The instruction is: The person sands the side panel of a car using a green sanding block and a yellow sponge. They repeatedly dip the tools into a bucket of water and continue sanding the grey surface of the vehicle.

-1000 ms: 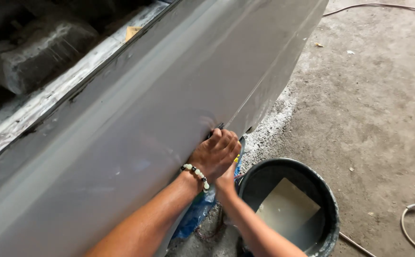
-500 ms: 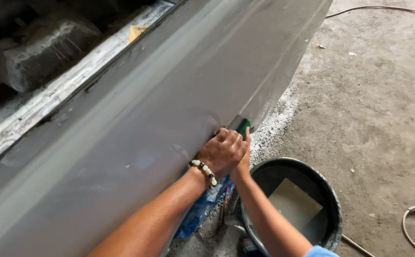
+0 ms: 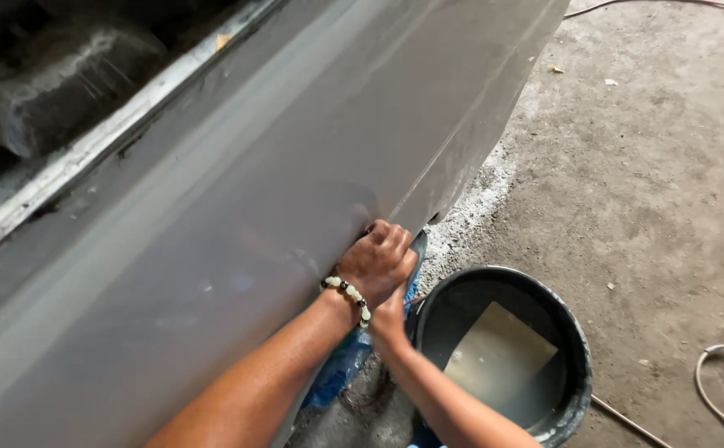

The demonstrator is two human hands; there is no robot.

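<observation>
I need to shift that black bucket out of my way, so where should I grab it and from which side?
Probably grip the black bucket by its bare right rim, coming from above on the concrete floor side. It stands upright and open-topped; no handle is visible, and the left hand and right hand crowd its other side.

- My only view is the head camera, looking steeply down along the grey car panel [image 3: 237, 216] to the concrete floor [image 3: 652, 182].
- It sits close, my forearms entering from the bottom edge.
</observation>
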